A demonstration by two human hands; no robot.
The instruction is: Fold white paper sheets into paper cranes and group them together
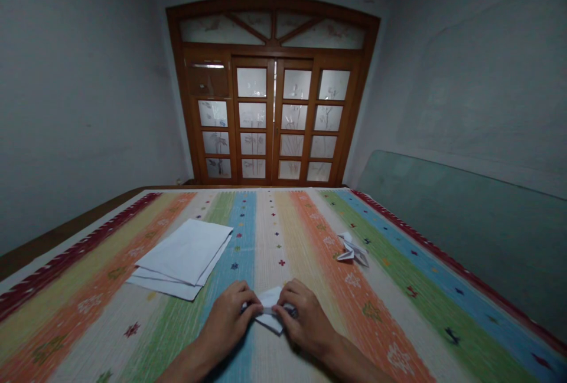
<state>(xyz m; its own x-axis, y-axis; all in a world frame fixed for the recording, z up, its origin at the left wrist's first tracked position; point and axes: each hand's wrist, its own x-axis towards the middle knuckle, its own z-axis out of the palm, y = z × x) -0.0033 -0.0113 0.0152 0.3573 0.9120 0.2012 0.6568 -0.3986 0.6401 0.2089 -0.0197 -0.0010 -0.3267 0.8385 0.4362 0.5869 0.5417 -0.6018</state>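
Observation:
A small piece of folded white paper lies on the striped cloth near the front, between my two hands. My left hand pinches its left side, thumb and fingers pressed together. On the other side, my right hand grips the paper in the same way, with the thumb near the middle fold. Parts of the paper are covered by my fingers. Left of my hands rests a stack of white paper sheets, slightly fanned. A folded paper shape with pointed ends sits to the right, beyond my right hand.
A multicoloured striped cloth covers the table. Wooden doors with glass panes stand beyond the far edge. A pale green board leans along the right wall, beside the table.

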